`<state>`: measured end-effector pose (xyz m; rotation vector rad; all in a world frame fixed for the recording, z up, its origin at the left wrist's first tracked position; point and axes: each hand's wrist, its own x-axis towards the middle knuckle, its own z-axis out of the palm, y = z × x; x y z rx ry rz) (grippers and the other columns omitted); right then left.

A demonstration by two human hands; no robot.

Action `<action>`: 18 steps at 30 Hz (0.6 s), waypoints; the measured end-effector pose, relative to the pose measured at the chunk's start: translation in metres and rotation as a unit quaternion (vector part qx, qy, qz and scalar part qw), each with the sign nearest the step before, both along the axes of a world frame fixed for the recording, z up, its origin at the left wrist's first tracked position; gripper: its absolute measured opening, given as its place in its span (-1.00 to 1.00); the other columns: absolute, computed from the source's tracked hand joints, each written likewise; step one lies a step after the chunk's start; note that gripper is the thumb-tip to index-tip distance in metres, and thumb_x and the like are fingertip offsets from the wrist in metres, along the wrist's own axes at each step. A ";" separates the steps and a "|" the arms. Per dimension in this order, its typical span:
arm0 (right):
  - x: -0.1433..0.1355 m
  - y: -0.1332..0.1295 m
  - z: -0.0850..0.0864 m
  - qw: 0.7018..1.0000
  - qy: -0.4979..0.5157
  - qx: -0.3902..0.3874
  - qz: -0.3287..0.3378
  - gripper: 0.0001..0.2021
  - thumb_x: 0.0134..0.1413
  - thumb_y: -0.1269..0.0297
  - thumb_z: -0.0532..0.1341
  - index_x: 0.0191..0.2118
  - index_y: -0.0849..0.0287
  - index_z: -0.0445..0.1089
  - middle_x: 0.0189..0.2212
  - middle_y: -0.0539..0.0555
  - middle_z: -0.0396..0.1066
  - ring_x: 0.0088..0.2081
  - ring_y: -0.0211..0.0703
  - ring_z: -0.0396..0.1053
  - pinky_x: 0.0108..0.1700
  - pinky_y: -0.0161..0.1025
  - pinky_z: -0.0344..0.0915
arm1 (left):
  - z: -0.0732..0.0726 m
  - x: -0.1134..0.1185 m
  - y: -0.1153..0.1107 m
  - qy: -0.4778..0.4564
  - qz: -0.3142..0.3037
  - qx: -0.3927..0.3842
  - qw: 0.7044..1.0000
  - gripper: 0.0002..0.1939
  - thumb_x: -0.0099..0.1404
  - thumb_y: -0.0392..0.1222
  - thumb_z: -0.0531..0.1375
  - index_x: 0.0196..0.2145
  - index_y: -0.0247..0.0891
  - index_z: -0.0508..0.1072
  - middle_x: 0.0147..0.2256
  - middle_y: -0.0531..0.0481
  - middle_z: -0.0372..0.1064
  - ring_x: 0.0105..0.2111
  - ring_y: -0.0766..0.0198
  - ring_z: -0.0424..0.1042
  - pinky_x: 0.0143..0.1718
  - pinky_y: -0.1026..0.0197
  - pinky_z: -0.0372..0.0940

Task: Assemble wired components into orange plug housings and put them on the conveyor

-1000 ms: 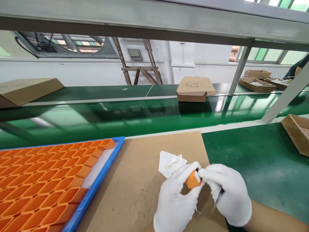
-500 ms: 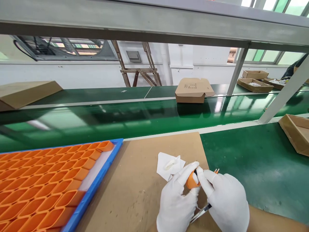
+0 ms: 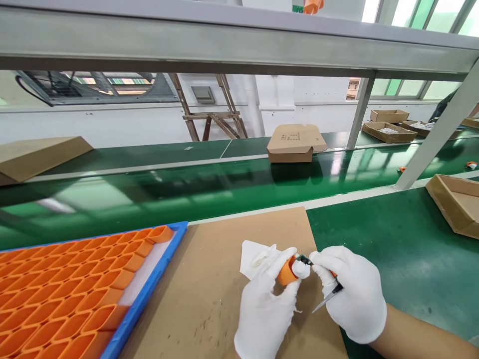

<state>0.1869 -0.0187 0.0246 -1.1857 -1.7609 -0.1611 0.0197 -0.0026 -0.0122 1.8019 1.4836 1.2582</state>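
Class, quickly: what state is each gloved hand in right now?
Left hand: closed, holding an orange piece with a white part.
Right hand: closed, holding a metal tool, fingertips at a small green part.

Orange shell point(image 3: 286, 274) — tilted; board point(image 3: 304, 259) exposed

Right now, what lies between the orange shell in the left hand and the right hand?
In the head view, a rounded white piece and a small green-black part lie between the orange shell and the right hand.
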 end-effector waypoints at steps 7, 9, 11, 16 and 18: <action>0.002 0.008 -0.003 0.976 0.159 -0.146 0.031 -0.84 0.11 0.45 0.15 -0.39 0.09 0.43 -0.42 -0.07 0.44 -0.45 -0.34 0.36 -0.40 -0.38 0.31 | 0.035 -0.001 0.007 -0.354 -0.160 -0.267 0.882 -0.65 0.12 0.00 0.36 -0.15 -0.16 0.56 -0.07 -0.08 0.47 0.03 -0.02 0.43 -0.02 -0.01 0.45; 0.000 0.007 -0.006 0.974 0.156 -0.150 0.063 -0.83 0.11 0.45 0.16 -0.37 0.07 0.46 -0.42 -0.07 0.44 -0.44 -0.33 0.37 -0.39 -0.38 0.32 | 0.038 0.000 0.006 -0.403 -0.153 -0.285 0.856 -0.66 0.12 -0.01 0.38 -0.16 -0.15 0.52 -0.13 -0.02 0.43 -0.10 0.09 0.48 -0.15 0.08 0.49; -0.001 0.006 -0.010 0.976 0.142 -0.149 0.074 -0.81 0.08 0.43 0.21 -0.21 0.05 0.49 -0.33 -0.04 0.48 -0.39 -0.30 0.42 -0.35 -0.35 0.37 | 0.036 0.001 0.006 -0.397 -0.130 -0.284 0.863 -0.67 0.11 -0.03 0.39 -0.19 -0.17 0.51 -0.21 0.03 0.41 -0.26 0.22 0.48 -0.25 0.17 0.47; 0.004 0.007 -0.011 0.972 0.084 -0.176 0.134 -0.43 0.01 0.51 0.25 0.17 -0.03 0.33 -0.06 0.04 0.48 -0.25 -0.24 0.49 -0.24 -0.31 0.45 | 0.030 -0.006 0.009 -0.277 -0.149 -0.249 0.916 -0.65 0.09 0.02 0.38 -0.20 -0.18 0.55 -0.29 -0.01 0.50 -0.25 0.17 0.48 -0.12 0.07 0.43; 0.008 0.009 -0.010 0.967 0.083 -0.162 0.176 -0.50 0.10 0.56 0.18 0.11 -0.06 0.37 -0.18 -0.02 0.51 -0.22 -0.26 0.48 -0.17 -0.31 0.45 | 0.029 -0.010 0.008 -0.193 -0.141 -0.221 0.945 -0.64 0.06 -0.01 0.37 -0.17 -0.14 0.57 -0.20 -0.06 0.55 -0.11 0.05 0.48 0.06 -0.08 0.35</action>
